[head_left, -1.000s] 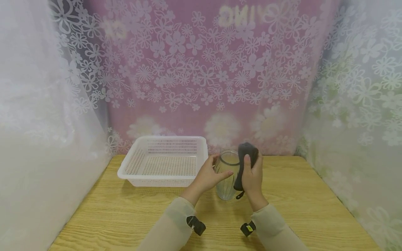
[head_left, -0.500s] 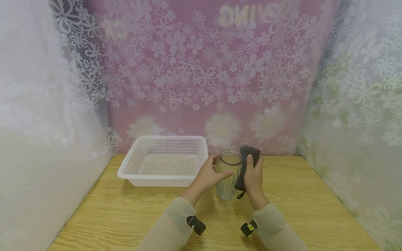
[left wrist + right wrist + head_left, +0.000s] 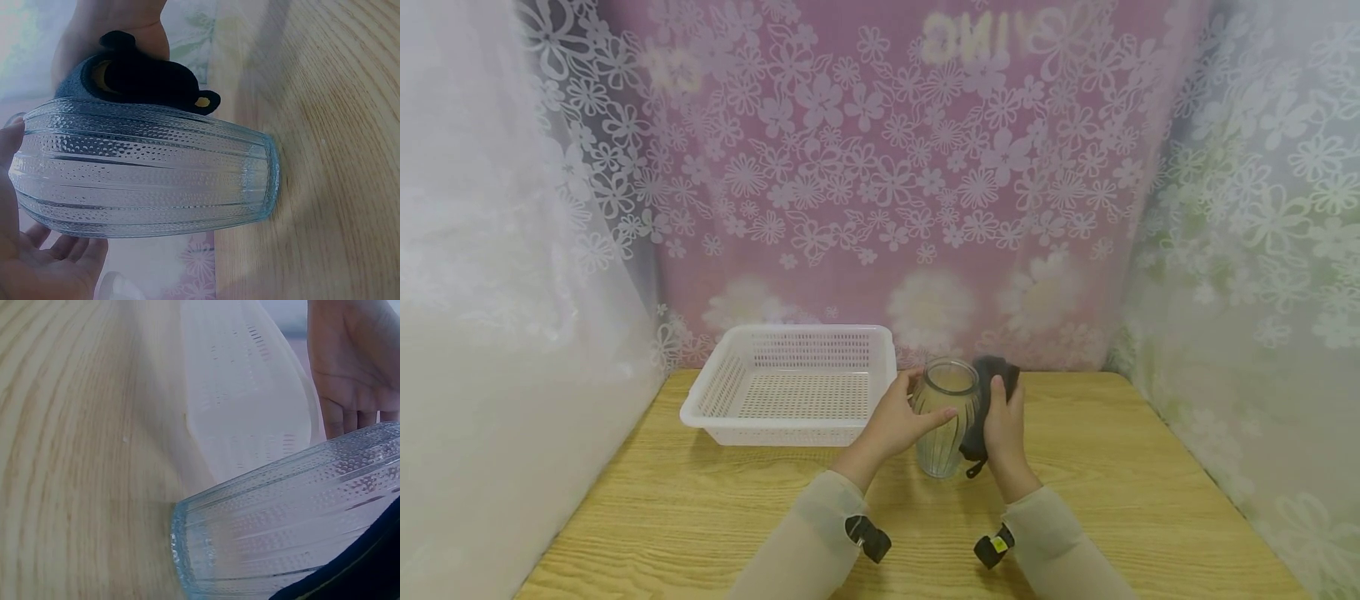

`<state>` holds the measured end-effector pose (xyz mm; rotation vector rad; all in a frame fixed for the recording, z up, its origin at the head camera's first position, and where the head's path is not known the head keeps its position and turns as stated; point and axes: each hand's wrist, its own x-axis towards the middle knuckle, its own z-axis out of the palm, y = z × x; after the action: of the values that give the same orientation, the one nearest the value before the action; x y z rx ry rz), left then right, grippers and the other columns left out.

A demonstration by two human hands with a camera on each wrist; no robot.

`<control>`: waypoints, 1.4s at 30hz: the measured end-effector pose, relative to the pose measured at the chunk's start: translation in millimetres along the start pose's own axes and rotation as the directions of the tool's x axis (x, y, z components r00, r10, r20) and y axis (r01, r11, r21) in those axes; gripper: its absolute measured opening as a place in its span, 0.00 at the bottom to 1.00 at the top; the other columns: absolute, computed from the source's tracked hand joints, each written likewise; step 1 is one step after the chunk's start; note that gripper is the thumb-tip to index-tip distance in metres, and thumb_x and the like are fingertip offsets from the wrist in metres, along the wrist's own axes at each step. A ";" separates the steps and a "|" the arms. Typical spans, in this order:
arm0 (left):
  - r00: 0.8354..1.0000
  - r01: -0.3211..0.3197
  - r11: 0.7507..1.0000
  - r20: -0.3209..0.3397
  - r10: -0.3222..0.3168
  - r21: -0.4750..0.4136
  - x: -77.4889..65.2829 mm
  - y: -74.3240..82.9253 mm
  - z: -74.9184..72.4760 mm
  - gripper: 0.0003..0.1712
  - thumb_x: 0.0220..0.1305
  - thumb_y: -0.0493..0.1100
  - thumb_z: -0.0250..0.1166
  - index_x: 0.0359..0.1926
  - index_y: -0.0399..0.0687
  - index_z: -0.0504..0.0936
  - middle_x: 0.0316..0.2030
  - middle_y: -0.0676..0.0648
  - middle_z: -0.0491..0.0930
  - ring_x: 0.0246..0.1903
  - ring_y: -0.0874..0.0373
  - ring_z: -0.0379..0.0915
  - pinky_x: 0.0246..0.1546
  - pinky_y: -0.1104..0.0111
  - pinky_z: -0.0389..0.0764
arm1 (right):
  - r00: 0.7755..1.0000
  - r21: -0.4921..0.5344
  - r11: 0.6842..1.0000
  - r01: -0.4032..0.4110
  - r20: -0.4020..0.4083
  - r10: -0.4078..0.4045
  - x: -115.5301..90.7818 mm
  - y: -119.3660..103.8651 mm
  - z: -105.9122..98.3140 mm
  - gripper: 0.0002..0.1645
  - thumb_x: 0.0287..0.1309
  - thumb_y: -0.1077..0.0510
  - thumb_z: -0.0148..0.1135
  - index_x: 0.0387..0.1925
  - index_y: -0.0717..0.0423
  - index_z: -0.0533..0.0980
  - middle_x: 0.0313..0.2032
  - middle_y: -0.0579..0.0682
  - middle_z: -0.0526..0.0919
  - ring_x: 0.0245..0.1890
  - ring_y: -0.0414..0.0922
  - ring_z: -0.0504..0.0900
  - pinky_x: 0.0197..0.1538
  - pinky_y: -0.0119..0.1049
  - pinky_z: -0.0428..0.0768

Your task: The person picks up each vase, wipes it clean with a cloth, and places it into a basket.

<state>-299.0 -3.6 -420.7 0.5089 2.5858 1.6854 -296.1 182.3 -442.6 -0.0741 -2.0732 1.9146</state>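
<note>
A clear ribbed glass vase [image 3: 938, 446] with dimpled sides stands upright on the wooden table. My left hand [image 3: 897, 423] grips it from the left, thumb across the front and fingers round the far side. On the other side, my right hand [image 3: 1006, 429] holds a folded dark cloth [image 3: 977, 429] with a small hanging loop, thumb on its near face. In the left wrist view the cloth [image 3: 150, 78] lies along the vase's side [image 3: 137, 169]. The right hand's fingers are mostly hidden behind the cloth.
A white perforated plastic basket [image 3: 786, 435] stands just left of the vase on the table [image 3: 1120, 500]. Flower-patterned curtains [image 3: 880, 167] enclose the back and both sides. Each wrist carries a black strapped device, such as the left wrist device [image 3: 868, 540].
My right hand and the cloth have shifted slightly down along the vase's right side, and the vase's rim shows more fully. The left hand and vase have stayed in place.
</note>
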 end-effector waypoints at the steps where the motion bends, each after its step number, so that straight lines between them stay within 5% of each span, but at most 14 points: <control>1: 1.000 0.000 1.000 -0.001 0.000 -0.001 0.0 0.3 0.0 0.56 0.55 0.68 0.72 0.76 0.52 0.57 0.72 0.43 0.62 0.69 0.44 0.62 0.64 0.51 0.70 | 1.000 0.003 1.000 -0.014 -0.002 0.014 0.1 0.7 0.2 0.49 0.74 0.31 0.33 0.79 0.52 0.29 0.79 0.56 0.35 0.78 0.56 0.37 0.76 0.56 0.41; 10: 1.000 -0.002 1.000 -0.007 0.002 0.001 1.3 -1.7 1.6 0.56 0.56 0.68 0.72 0.76 0.51 0.58 0.72 0.43 0.62 0.69 0.44 0.63 0.64 0.51 0.70 | 0.994 0.129 0.986 -0.105 0.016 0.104 0.4 8.8 1.7 0.41 0.77 0.35 0.32 0.77 0.55 0.42 0.72 0.62 0.54 0.70 0.58 0.58 0.73 0.52 0.56; 27: 1.000 0.007 1.000 -0.005 -0.007 -0.004 0.6 -0.3 1.4 0.54 0.56 0.66 0.72 0.76 0.51 0.58 0.72 0.43 0.62 0.69 0.43 0.62 0.65 0.50 0.70 | 0.973 0.171 0.958 -0.231 0.051 0.226 5.1 28.7 3.4 0.39 0.77 0.35 0.29 0.73 0.58 0.45 0.68 0.60 0.57 0.66 0.53 0.61 0.71 0.46 0.59; 42: 1.000 0.004 1.000 -0.004 -0.004 0.000 1.0 -0.3 1.6 0.55 0.56 0.66 0.72 0.76 0.50 0.58 0.72 0.43 0.63 0.69 0.43 0.62 0.65 0.50 0.69 | 0.968 0.160 0.955 -0.250 0.027 0.249 7.5 36.3 4.6 0.40 0.77 0.35 0.30 0.72 0.61 0.46 0.66 0.61 0.59 0.62 0.53 0.64 0.67 0.44 0.62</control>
<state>-299.7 -2.0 -421.5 0.4998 2.5876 1.6875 -310.7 183.5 -476.9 -0.3061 -1.9831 2.2270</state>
